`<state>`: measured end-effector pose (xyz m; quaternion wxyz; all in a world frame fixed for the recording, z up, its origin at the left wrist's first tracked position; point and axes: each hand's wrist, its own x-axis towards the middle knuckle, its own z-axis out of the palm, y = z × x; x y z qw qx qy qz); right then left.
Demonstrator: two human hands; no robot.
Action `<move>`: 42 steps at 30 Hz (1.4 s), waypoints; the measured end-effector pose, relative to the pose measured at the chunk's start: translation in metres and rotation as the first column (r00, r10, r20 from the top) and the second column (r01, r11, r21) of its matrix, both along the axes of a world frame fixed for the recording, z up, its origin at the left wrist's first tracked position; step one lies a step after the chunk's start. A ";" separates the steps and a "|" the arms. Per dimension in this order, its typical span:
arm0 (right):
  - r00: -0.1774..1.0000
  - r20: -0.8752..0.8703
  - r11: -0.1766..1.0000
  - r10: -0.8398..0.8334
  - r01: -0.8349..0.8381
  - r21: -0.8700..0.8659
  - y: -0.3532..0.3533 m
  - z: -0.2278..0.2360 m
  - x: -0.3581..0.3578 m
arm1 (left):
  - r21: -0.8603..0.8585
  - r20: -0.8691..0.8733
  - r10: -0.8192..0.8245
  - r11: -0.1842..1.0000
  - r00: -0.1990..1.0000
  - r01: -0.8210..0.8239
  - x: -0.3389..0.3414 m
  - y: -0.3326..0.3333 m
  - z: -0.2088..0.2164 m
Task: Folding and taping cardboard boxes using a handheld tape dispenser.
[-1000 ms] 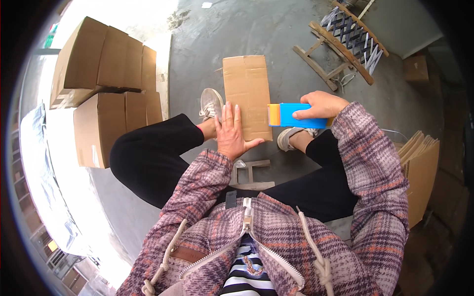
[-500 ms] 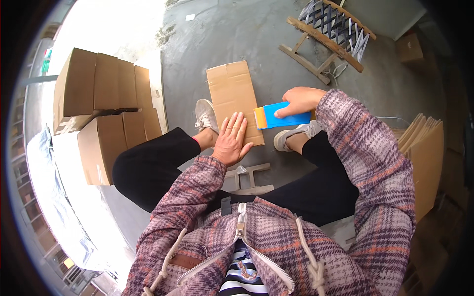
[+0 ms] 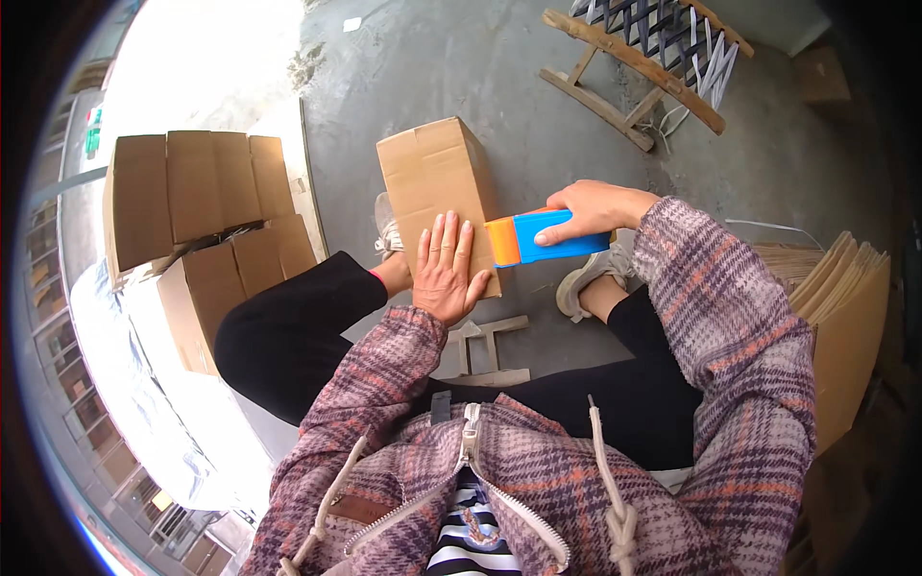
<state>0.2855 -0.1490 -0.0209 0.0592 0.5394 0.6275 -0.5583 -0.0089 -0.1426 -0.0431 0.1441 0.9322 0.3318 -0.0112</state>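
A closed brown cardboard box (image 3: 427, 178) stands between my feet, its long top face turned up and its right side showing. My left hand (image 3: 445, 271) lies flat on the near end of that face, fingers spread. My right hand (image 3: 593, 213) grips a blue and orange tape dispenser (image 3: 567, 233) from above, thumb along its top. The dispenser's orange front end meets the right side of the box near my left fingers. Whether tape runs between them is hidden.
Stacked cardboard boxes (image 3: 206, 187) stand at the left. Flattened cardboard sheets (image 3: 850, 317) lean at the right. A wooden folding stool with woven straps (image 3: 639, 62) is at the far right. A small wooden frame (image 3: 492, 350) lies between my legs on the grey floor (image 3: 403, 67).
The box has tilted, so its right side now shows along with the top. My right hand and the dispenser have moved slightly down. My left hand keeps pressing on the box.
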 end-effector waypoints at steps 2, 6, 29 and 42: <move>0.997 -0.079 1.000 -0.002 0.002 0.000 -0.002 -0.006 0.005 | 0.016 -0.037 -0.008 1.000 0.999 0.008 0.000 0.000 0.002; 0.990 -0.100 0.994 -0.095 0.100 0.043 -0.022 -0.024 0.043 | -0.002 -0.042 -0.008 1.000 0.999 0.007 0.002 0.001 0.001; 0.920 0.383 0.991 0.080 -0.031 -0.133 0.043 0.017 -0.060 | 0.027 0.007 -0.016 1.000 1.000 0.015 0.000 -0.002 0.002; 0.738 0.420 0.847 -0.528 0.494 0.197 0.026 0.021 -0.034 | 0.053 0.108 -0.011 0.999 0.994 0.005 0.006 0.000 0.002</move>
